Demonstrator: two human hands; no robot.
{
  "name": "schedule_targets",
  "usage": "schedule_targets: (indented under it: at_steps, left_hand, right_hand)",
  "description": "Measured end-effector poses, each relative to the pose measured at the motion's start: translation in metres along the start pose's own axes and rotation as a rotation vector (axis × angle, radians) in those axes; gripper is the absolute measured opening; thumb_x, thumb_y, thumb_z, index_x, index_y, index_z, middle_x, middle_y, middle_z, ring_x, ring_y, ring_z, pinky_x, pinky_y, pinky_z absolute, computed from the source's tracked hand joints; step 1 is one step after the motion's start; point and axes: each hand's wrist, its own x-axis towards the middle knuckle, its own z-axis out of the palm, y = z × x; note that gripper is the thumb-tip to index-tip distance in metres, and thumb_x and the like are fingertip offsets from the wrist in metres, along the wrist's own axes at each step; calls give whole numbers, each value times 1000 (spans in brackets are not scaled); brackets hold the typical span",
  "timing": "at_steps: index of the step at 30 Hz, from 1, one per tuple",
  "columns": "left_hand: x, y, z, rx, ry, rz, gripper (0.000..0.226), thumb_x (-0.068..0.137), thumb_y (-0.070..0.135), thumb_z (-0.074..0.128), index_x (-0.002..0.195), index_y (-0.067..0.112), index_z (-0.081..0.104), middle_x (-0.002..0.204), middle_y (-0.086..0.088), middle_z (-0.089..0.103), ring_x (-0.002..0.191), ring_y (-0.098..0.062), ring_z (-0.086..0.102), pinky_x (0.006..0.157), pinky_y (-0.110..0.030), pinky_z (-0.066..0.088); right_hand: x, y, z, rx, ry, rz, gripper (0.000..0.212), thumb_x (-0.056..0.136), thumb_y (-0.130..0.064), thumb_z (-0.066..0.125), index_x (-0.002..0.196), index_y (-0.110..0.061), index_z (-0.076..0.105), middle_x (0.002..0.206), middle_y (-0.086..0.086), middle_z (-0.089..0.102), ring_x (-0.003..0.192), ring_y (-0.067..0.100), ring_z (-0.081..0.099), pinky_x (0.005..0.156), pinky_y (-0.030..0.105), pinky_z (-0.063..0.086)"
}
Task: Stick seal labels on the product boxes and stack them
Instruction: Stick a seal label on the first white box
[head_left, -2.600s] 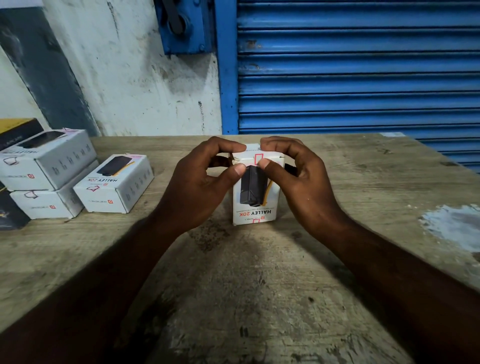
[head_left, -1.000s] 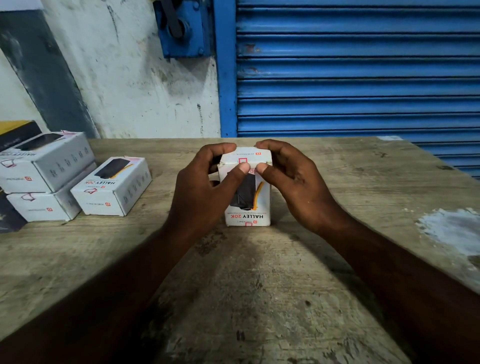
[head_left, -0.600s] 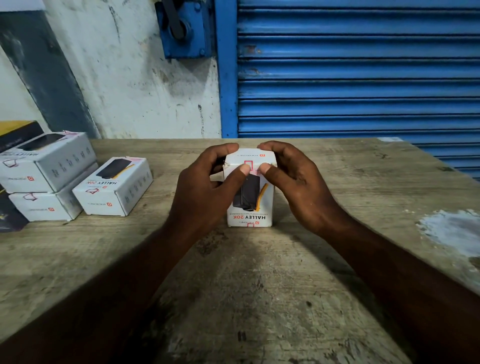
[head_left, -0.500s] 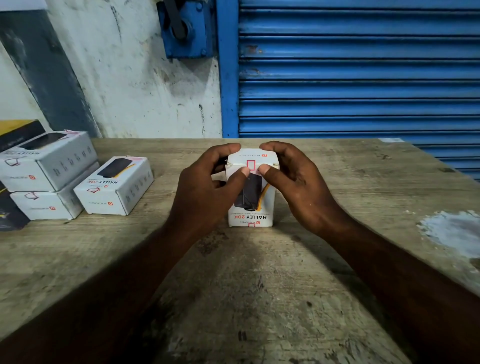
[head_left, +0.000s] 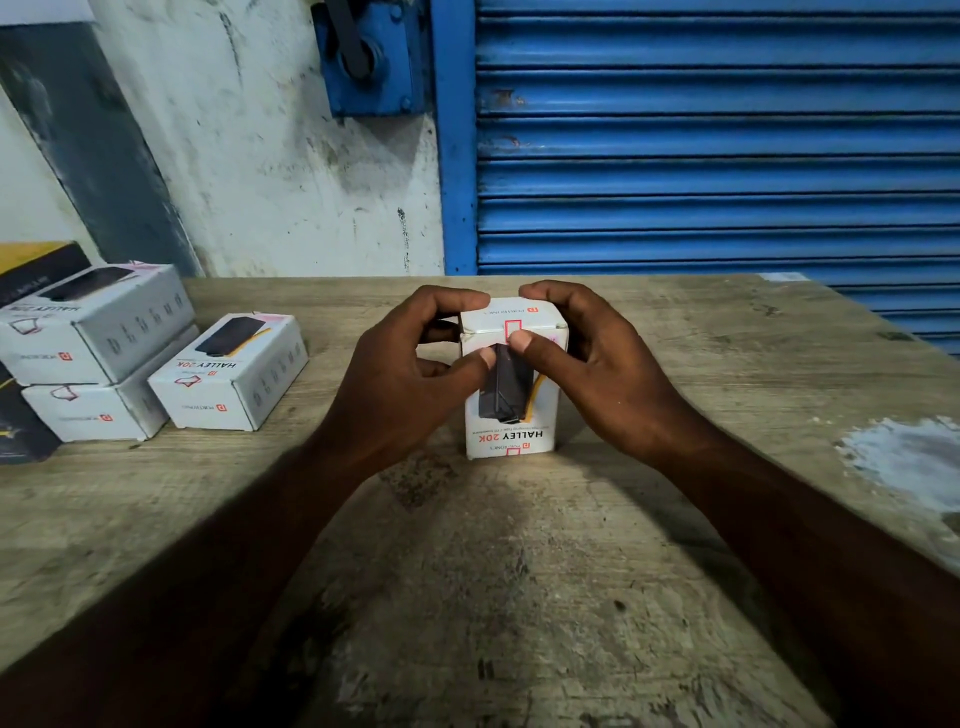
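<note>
**Q:** Where does the table (head_left: 519, 597) lie open?
**A:** From 2 to 4 o'clock of the upright box (head_left: 511, 431), bare wood. There is also a strip at 12, short of the shutter (head_left: 717, 156).
**Q:** What stands in the way?
**A:** The left hand (head_left: 395, 374) and right hand (head_left: 608, 374) close its flanks. At 9, a lone box (head_left: 228, 374) lies beside a two-high stack (head_left: 98, 332).

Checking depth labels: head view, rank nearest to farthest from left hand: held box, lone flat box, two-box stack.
1. held box: centre, gripped by left hand.
2. lone flat box: to its left.
3. two-box stack: far left edge.
</note>
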Motion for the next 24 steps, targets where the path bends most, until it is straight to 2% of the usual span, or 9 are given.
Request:
schedule_targets:
  at_steps: [2,4,6,9,11,17,24]
  left_hand:
    - [0,1,-1,-10,0,-2,36,89,8,72,120,24,62,117,15,66,105,5,62,68,-14,52]
    - [0,2,-2,-13,-1,-2,36,89,8,71,120,24,61,116,17,65,104,8,61,68,-11,50]
    - [1,3,-3,-7,-5,1,37,89,8,71,120,25,61,117,19,65,104,11,60,68,-10,49]
    - [0,3,-3,-9,-7,12,37,89,8,71,120,24,62,115,18,65,104,8,61,68,-10,48]
    - [0,2,-3,-11,-11,19,37,89,7,71,121,23,63,114,18,66,104,6,62,69,-10,48]
    - [1,1,-4,-2,-10,17,37,89,11,71,122,26,62,117,17,66,107,4,63,72,-10,49]
    - [1,-1,-3,-12,-3,11,37,88,12,73,121,27,63,117,17,67,107,3,63,75,-13,51]
  right_hand:
    - [0,-2,-1,-18,-13,-26,36,95,-18,70,128,-20,56,119,-14,66,115,3,63,101,32,52]
    - [-1,-3,-1,-113,31,-124,41,91,-23,72,130,-21,57,128,-17,63,123,3,59,104,38,51]
    - [-2,-4,0,-229,82,-284,46,88,-20,75,131,-15,59,135,-10,62,129,9,56,105,44,50]
    - [-2,-7,0,-302,123,-479,29,86,-2,76,114,-5,68,135,3,64,129,11,57,107,36,47]
    - [-3,-8,1,-334,142,-537,17,87,1,75,103,-4,73,136,8,63,129,13,58,105,30,46]
    - [1,1,-2,-388,136,-566,15,89,-6,76,104,-6,78,139,10,62,128,18,59,104,38,50]
    - [0,2,-1,-359,122,-512,14,91,-6,74,104,-7,78,138,7,63,128,12,59,105,30,47]
